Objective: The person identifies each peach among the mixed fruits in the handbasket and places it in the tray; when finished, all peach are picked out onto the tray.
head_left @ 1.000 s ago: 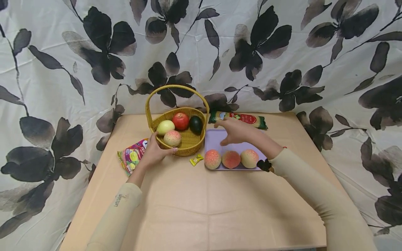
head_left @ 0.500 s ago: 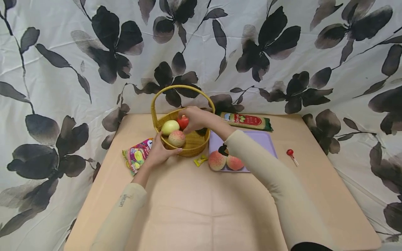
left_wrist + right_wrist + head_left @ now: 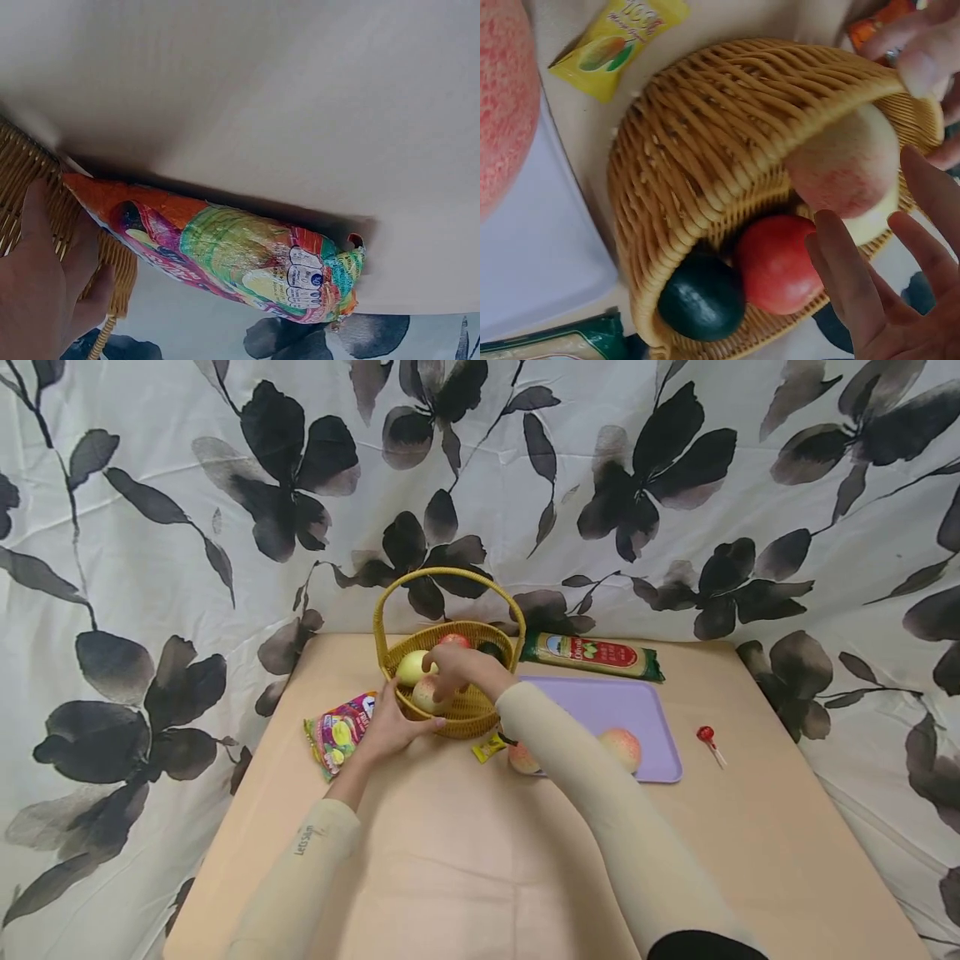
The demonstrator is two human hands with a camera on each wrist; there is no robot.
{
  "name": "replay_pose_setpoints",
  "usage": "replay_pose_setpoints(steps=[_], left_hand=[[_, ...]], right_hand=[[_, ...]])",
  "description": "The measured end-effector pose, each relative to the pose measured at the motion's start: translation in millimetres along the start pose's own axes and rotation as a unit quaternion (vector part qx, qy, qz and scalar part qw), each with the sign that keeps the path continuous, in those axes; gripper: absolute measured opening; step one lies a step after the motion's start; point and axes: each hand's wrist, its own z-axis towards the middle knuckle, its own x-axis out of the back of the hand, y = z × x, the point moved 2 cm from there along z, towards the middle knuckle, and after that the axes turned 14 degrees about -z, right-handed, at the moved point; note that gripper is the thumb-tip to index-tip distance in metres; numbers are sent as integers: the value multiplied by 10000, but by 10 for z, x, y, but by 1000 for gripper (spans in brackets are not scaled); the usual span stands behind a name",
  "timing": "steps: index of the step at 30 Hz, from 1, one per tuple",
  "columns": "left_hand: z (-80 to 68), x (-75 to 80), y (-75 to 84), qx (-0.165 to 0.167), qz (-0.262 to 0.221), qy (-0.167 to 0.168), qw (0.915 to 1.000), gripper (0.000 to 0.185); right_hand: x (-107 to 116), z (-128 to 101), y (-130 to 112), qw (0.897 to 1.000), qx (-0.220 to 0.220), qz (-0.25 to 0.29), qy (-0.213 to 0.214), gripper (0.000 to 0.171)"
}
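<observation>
Near the centre of the head view, the left hand braces the wicker basket on the counter, its grip curled on the rim. The right hand hovers, fingers spread, over the peach inside. It is best cupped from above without knocking the neighbouring fruit. Only the right wrist view shows the dark avocado beside the red apple; only the left wrist view shows the snack packet against the basket.

Rough woven wicker basket (glossy snack packet)

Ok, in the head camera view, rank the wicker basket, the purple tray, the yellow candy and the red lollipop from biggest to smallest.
1. Purple tray, though the basket looks close.
2. Basket.
3. Yellow candy and red lollipop: both tiny, too alike to rank.
</observation>
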Motion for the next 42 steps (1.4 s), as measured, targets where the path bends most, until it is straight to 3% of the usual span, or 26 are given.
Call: replay_pose_setpoints(steps=[7,15,30,37,42], left_hand=[[-13,-46,42,10,6,-3,10000,123],[-3,-45,15,7,-67,-30,10000,123],[-14,-40,14,80,12,4,10000,129],[-9,-54,-10,132,114,28,9998,125],[8,-36,-15,139,152,77,9998,130]], right_hand=[[-101,3,46,9995,-29,301,-44,61],[-183,106,19,9994,98,-191,274,61],[-252,170,5,9969,225,-227,720,49],[-106,-4,66,9957,398,-306,778,57],[81,-168,113,9895,576,-861,1013,51]])
